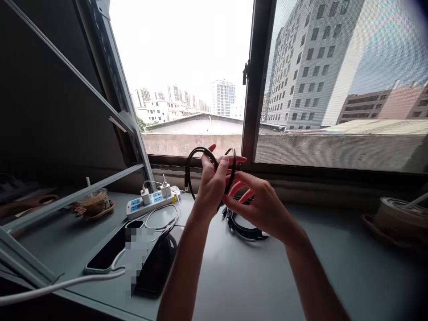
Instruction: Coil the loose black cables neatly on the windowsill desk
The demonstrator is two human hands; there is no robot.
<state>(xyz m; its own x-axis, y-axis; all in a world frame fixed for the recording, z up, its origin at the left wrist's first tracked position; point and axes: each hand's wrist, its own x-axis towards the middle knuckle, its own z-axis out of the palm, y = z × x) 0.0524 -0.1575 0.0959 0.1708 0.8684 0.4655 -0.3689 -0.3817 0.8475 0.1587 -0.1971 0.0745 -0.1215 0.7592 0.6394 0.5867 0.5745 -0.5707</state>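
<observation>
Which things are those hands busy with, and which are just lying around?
In the job:
Black looped cable in the left hand, right hand close by
Coiled black cables, probably

Just lying about, seemingly:
White power strip with blue sockets
Flat black phone

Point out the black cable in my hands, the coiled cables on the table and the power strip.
Black cable (201, 149): head view, top of left loop.
Coiled cables (247, 232): head view, coil's near edge.
Power strip (154, 201): head view, socketed top face.

The right hand (256, 203) hides part of the black cable coil (247, 232) on the table (240, 276). A pixelated patch (135, 249) covers whatever lies beside the phone (107, 249). The left edge cuts off the thick white cable (67, 283), the right edge a straw (416, 201).
</observation>
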